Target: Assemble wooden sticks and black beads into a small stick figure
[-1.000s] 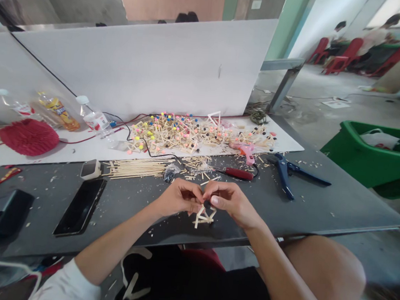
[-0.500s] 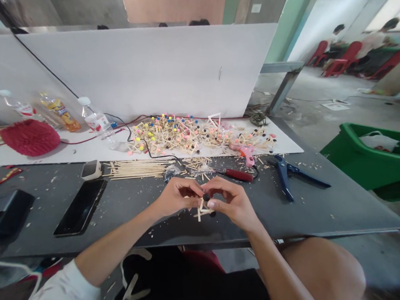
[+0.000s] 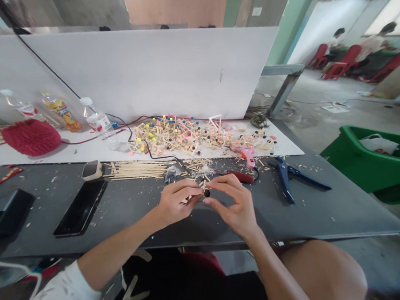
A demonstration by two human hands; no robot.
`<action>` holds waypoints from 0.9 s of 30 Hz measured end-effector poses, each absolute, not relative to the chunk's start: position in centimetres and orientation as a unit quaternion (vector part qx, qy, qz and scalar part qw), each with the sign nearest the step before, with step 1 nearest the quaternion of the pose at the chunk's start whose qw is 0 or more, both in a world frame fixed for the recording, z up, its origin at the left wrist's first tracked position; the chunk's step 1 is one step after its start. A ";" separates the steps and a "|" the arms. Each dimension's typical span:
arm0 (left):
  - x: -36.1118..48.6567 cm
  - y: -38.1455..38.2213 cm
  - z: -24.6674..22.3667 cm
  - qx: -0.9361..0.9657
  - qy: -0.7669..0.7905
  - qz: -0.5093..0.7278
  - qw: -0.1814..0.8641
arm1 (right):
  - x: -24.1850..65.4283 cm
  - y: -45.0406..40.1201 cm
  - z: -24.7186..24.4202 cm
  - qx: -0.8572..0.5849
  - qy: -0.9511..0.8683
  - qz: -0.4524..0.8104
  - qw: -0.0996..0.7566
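My left hand is closed, pinching a small wooden stick piece with a black ball at its near end. Most of the piece is hidden by the fingers. Close on the right, my right hand has its thumb and forefinger apart, one below and one above the ball. Whether those tips touch the piece is hard to make out. Beyond the hands lie a bundle of thin wooden sticks and a pile of stick pieces with coloured balls.
A pink glue gun, a red-handled tool and blue cutters lie to the right. Left are a phone, a white box-like object, a red pleated object and bottles. A green bin stands beyond the table's right side.
The stick piece has been turned, so one black ball now faces me. My right thumb and forefinger have spread away from it, while the left hand keeps its hold.
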State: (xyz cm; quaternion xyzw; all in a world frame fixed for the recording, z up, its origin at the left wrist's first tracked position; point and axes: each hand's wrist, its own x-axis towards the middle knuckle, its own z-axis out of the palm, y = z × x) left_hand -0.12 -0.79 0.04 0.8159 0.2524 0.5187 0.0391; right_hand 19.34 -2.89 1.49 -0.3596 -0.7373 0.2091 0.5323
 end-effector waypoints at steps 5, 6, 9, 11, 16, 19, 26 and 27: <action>-0.1 -0.8 -0.1 0.818 0.249 0.518 0.032 | 18.9 -2.7 1.2 -0.343 -0.740 0.183 0.549; -0.1 -0.8 -0.1 0.818 0.246 0.519 0.036 | 18.9 -2.7 1.1 -0.344 -0.738 0.187 0.550; 0.0 -0.7 0.1 0.815 0.235 0.528 0.043 | 18.8 -2.7 1.0 -0.344 -0.732 0.197 0.554; 0.1 -0.7 0.2 0.813 0.230 0.533 0.044 | 18.8 -2.7 1.0 -0.345 -0.729 0.198 0.557; 0.3 -0.8 0.3 0.809 0.224 0.543 0.005 | 18.9 -2.7 1.2 -0.346 -0.728 0.205 0.555; 0.4 -1.0 0.4 0.808 0.221 0.546 -0.019 | 18.9 -2.7 1.3 -0.331 -0.730 0.199 0.565; 0.4 -1.0 0.5 0.811 0.217 0.543 -0.019 | 18.9 -2.6 1.2 -0.321 -0.737 0.207 0.557; 0.4 -1.0 0.5 0.811 0.217 0.543 -0.018 | 18.9 -2.6 1.2 -0.319 -0.739 0.207 0.556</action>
